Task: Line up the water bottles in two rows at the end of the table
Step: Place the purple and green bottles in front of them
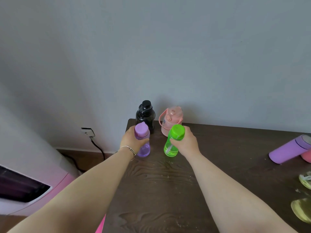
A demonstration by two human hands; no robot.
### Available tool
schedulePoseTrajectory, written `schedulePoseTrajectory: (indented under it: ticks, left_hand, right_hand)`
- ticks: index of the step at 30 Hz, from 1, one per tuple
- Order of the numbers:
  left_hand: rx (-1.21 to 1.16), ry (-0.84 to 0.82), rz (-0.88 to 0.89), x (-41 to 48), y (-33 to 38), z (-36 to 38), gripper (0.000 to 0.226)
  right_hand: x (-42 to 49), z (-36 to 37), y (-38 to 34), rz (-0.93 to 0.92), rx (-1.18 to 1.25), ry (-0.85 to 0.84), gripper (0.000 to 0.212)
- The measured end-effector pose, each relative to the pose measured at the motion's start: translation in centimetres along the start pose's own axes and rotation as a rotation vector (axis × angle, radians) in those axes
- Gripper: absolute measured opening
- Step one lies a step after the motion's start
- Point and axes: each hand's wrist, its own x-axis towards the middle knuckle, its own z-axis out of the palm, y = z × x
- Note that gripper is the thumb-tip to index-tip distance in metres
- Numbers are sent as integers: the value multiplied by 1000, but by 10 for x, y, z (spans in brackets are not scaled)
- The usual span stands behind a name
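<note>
While both hands were engaged, the task stood roughly half done by my estimate. The black bottle [145, 116] stood upright at the far corner of the table [168, 190], by the wall. The pink bottle [170, 121] stood upright just right of the black bottle, apart from it; the two read as a finished back pair.

The left hand [131, 140] was wrapped round the purple bottle [142, 130], upright directly in front of the black bottle and very close to it. The right hand [186, 142] was wrapped round the green bottle [170, 148], upright in front and to the right of the black bottle, before the pink one. Whether either base rested fully on the table could not be told.

Outstanding: release of both bottles, then the lilac flask [289, 148], which lay on its side far right of the black bottle. Yellow-green items [304, 180] at the right edge were too cropped to identify.
</note>
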Motion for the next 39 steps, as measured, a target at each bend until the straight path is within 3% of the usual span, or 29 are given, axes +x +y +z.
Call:
schedulePoseTrajectory:
  ticks: [22,39]
  left_hand:
    - [56,-24,33,9,-5,11,78]
    - [66,-12,22,15,1,19,75]
  right_hand:
    - [11,8,18,19,14,-37,64]
    - [12,4,19,19,-46,-70,62]
